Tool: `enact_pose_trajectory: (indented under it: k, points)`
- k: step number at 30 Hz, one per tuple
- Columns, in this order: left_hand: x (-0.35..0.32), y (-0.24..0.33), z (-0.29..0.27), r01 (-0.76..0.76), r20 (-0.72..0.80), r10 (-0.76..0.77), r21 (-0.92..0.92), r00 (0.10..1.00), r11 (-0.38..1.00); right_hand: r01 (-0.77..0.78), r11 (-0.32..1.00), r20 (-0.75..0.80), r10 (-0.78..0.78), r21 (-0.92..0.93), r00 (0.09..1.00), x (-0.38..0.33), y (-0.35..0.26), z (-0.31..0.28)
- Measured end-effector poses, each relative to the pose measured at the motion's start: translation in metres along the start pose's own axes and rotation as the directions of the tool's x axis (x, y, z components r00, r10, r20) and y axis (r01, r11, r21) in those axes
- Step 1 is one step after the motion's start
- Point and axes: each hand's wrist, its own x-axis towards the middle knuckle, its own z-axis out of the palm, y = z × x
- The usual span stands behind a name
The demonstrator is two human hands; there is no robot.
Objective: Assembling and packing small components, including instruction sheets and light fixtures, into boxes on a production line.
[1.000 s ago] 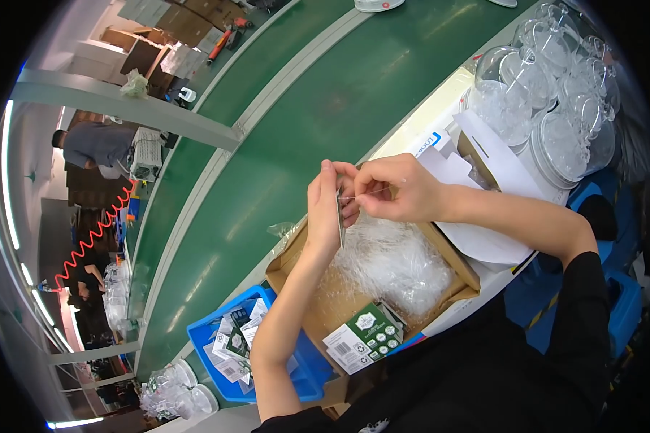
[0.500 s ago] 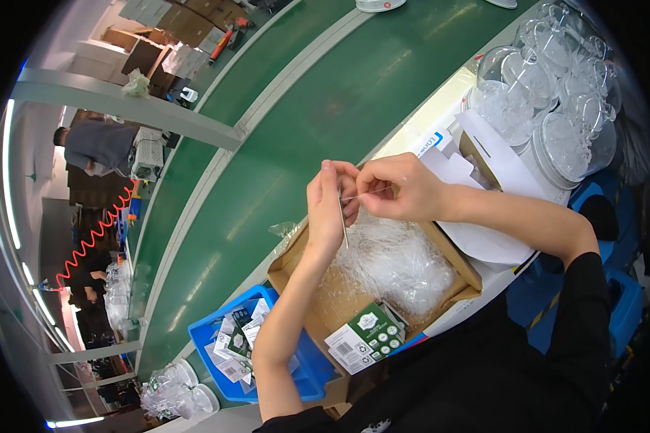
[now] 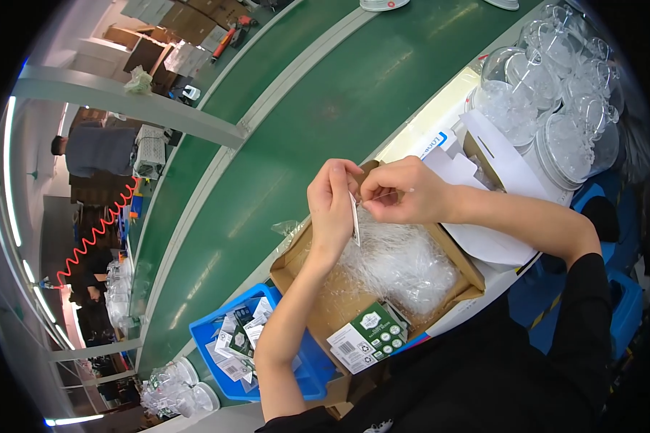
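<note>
Above a shallow cardboard box (image 3: 290, 265), my left hand (image 3: 330, 202) is closed on a thin white card (image 3: 356, 225), seen nearly edge-on. Close beside its fingertips, my right hand (image 3: 408, 189) pinches a fine clear strand (image 3: 391, 191). Whether the strand passes through the card cannot be made out. Under both hands the box holds a tangled heap of clear plastic strands (image 3: 404, 263), partly in a clear bag. Green-and-white printed cards (image 3: 368, 335) lie in a stack at the box's near side.
Left of the box stands a blue bin (image 3: 202, 339) of similar cards. Clear domed containers with white bases (image 3: 556, 101) crowd the far right, near white paper sheets (image 3: 491, 238). A green conveyor belt (image 3: 303, 123) runs beyond. At left, a person (image 3: 101, 151) stands across it.
The card in my left hand has turned slightly, showing more of its white face. My right hand has shifted a little to the right, its fingers still pinched on the strand.
</note>
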Motion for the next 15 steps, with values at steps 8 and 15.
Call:
enact_pose_trajectory:
  k: [8,15]
  points:
    - [-0.002,0.002,-0.003,-0.093,-0.048,0.106,0.218,0.993,0.972,0.003,1.0,0.011,-0.003,-0.001,1.0,-0.001,0.0,0.003]
    - [0.002,0.01,-0.001,-0.148,-0.051,0.181,0.38,0.982,0.913,0.031,0.999,0.003,-0.031,-0.024,1.0,0.001,0.002,-0.001]
